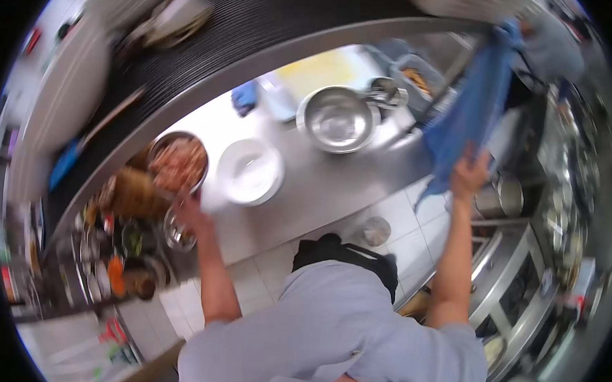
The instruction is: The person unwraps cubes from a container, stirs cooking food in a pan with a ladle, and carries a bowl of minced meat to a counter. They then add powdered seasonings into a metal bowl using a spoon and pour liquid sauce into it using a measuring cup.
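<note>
A blue cloth (466,102) hangs at the right from the shelf's end. My right hand (470,173) is at its lower part, fingers closed on the fabric. On the left, my left hand (193,213) is at the near edge of a metal bowl of raw meat pieces (177,162); blur hides what its fingers do. Just below that hand is a small metal bowl (179,231). White plates or bowls (250,172) stand stacked on the steel counter (299,191), right of the meat. Farther right sits a large, shiny metal bowl (338,119).
A dark ridged shelf (259,22) with a metal edge arches over the counter. Behind the large bowl lie a yellow-stained white board (326,71) and a container of orange food (418,79). A stove (516,278) is at right, ingredient containers (134,241) at left.
</note>
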`<action>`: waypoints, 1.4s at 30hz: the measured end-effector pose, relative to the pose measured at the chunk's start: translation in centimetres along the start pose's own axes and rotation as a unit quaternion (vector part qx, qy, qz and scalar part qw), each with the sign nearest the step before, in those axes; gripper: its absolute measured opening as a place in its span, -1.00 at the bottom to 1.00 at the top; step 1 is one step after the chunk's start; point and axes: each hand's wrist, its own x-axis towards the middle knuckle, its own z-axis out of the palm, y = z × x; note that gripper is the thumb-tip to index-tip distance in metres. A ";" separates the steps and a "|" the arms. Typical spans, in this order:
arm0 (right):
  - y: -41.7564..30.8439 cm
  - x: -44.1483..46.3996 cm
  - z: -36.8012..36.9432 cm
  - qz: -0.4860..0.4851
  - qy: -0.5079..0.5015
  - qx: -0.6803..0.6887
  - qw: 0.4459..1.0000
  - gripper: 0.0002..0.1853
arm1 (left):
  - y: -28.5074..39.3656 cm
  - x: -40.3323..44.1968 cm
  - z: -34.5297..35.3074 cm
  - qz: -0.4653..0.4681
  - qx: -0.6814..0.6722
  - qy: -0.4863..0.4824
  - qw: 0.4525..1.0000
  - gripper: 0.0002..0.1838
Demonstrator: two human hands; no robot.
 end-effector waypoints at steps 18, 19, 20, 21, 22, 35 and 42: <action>45.5 -22.4 -17.3 0.388 -0.588 -0.158 0.692 -0.43 | 0.0 -42.8 22.5 -0.238 0.008 -0.348 0.907 -0.86; 47.9 -22.5 -18.4 0.398 -0.595 -0.166 0.678 -0.44 | -0.1 -45.0 24.6 -0.269 0.021 -0.377 0.886 -0.87; 50.4 -22.4 -19.2 0.409 -0.603 -0.174 0.662 -0.44 | -0.3 -47.0 26.4 -0.299 0.035 -0.404 0.864 -0.87; 51.9 -21.5 -19.8 0.407 -0.607 -0.174 0.661 -0.44 | -1.5 -48.1 27.3 -0.299 0.035 -0.400 0.866 -0.87; 53.2 -20.5 -20.0 0.429 -0.577 -0.193 0.668 -0.44 | -3.4 -48.7 28.4 -0.326 0.048 -0.431 0.840 -0.87; 65.7 -7.2 -4.7 0.313 -0.594 -0.149 0.726 -0.61 | -17.6 -51.0 46.6 -0.322 0.102 -0.427 0.839 -0.89; 71.8 9.4 10.8 0.313 -0.817 -0.245 0.417 -0.61 | -17.6 -45.8 59.4 -0.293 0.090 -0.371 0.877 -0.84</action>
